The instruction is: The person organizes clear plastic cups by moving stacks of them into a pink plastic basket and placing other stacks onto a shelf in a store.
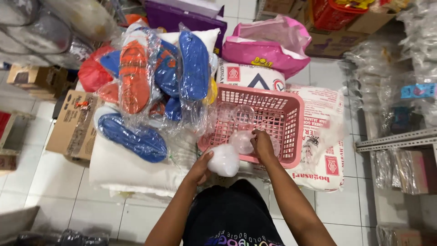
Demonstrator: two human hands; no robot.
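Note:
My left hand point(200, 166) holds a stack of clear plastic cups in a thin plastic wrap point(223, 160), just in front of a pink slatted basket point(287, 114). My right hand point(262, 144) reaches over the basket's near rim and grips a clear plastic cup point(241, 141). Another clear cup point(244, 115) lies inside the basket, further in. The basket rests on white printed sacks point(323, 150).
Blue and orange sandals in plastic bags point(150, 82) are piled left of the basket on white sacks. A cardboard box point(73, 125) sits at far left, a pink bag point(268, 45) behind the basket, metal shelving point(400, 139) with wrapped goods on the right.

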